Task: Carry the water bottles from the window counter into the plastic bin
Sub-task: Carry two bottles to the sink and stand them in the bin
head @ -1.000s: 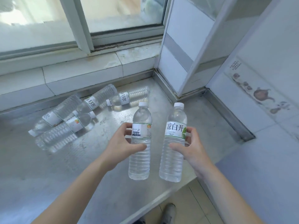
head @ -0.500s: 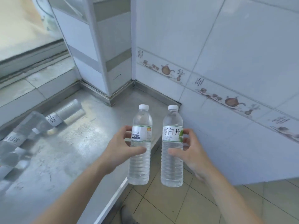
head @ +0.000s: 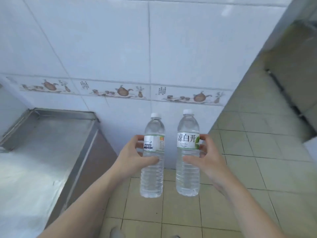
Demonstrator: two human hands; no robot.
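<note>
My left hand [head: 133,156] grips a clear water bottle [head: 152,176] with a white cap around its label, upright. My right hand [head: 205,157] grips a second clear water bottle [head: 187,176] the same way, its white label with large characters facing me. Both bottles hang side by side in the air over the tiled floor, a small gap between them. The steel window counter [head: 42,152] lies at the left; the bottles lying on it are out of view. No plastic bin shows in this frame.
A white tiled wall [head: 120,48] with a teapot border strip stands straight ahead. Beige floor tiles [head: 248,169] stretch to the right and below. A steel cabinet or unit [head: 295,74] stands at the far right. The tip of a shoe [head: 116,233] shows at the bottom.
The view has swung right, away from the window and counter toward the wall and floor. Both hands keep holding their bottles upright; the lying bottles have left the view.
</note>
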